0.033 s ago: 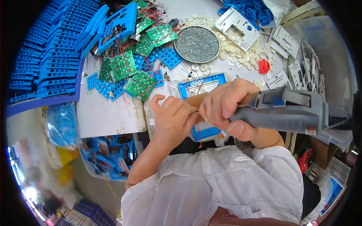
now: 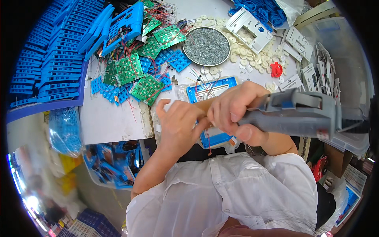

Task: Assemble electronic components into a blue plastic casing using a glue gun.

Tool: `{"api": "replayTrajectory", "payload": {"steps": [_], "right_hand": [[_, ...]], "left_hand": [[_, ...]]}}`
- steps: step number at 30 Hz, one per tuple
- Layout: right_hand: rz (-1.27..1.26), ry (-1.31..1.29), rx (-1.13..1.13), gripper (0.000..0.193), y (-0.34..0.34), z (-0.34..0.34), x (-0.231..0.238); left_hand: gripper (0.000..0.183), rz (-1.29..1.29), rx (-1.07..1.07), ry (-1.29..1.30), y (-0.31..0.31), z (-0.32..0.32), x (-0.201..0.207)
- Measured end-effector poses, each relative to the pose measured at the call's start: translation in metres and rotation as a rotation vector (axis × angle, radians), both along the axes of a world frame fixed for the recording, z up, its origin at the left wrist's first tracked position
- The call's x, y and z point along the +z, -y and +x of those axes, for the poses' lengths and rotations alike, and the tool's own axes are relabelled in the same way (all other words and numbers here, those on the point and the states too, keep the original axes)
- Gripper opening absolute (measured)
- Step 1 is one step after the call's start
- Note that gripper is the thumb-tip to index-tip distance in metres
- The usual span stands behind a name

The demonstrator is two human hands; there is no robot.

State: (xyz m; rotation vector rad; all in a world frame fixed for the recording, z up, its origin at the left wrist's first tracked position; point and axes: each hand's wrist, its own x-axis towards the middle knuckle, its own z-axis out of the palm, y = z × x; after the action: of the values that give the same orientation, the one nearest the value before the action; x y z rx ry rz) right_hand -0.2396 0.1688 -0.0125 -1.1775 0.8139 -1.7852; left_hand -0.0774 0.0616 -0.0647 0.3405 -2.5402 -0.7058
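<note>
My right hand (image 2: 239,112) is closed around the front end of a grey electric screwdriver (image 2: 292,122), whose body stretches away to the right. Close against its fingers is my left hand (image 2: 179,122), thumb and forefinger pinched together at the tool's tip. Whatever the pinch holds is too small or hidden to make out. Beneath both hands lies a blue rectangular plastic frame (image 2: 216,136) with a pale window part and thin coloured wires (image 2: 205,85) at its far edge. My hands cover its middle.
Green circuit boards (image 2: 130,69) with wires lie on blue keypad parts, left of a round dish of small screws (image 2: 206,46). White discs (image 2: 246,57), a red part (image 2: 276,69) and white panels (image 2: 249,29) lie right. Stacked blue casings (image 2: 59,59) stand far left; a clear bin (image 2: 343,51) right.
The screwdriver's body has shifted very slightly, and my right hand has edged a little up and left. The left fingers have moved slightly at the tip. Everything else stays as it was.
</note>
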Motion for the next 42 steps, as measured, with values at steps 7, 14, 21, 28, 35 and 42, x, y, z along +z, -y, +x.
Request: {"api": "replayTrajectory", "payload": {"steps": [7,14,21,28,35,42], "right_hand": [[0.116,-0.143,0.055,0.025,0.014,-0.006,-0.037],[0.142,-0.52,0.037,0.022,0.023,-0.006,-0.036],[0.112,-0.562,0.161,0.022,0.033,-0.013,-0.04],[0.141,-0.062,0.026,0.033,0.024,-0.037,-0.027],[0.187,-0.473,-0.614,0.081,-0.029,-0.076,0.026],[0.152,-0.735,-0.996,0.076,-0.118,-0.03,-0.035]], "left_hand": [[0.029,-0.053,0.027,0.114,-0.014,0.029,-0.004],[0.025,-0.089,0.03,0.144,-0.022,0.035,-0.018],[0.021,-0.112,0.016,0.139,-0.021,0.034,-0.022],[0.026,-0.071,-0.087,0.122,-0.008,0.03,-0.014],[0.018,0.195,0.01,0.122,-0.041,0.058,-0.024],[0.034,0.455,0.1,0.438,-0.093,0.058,-0.031]]}}
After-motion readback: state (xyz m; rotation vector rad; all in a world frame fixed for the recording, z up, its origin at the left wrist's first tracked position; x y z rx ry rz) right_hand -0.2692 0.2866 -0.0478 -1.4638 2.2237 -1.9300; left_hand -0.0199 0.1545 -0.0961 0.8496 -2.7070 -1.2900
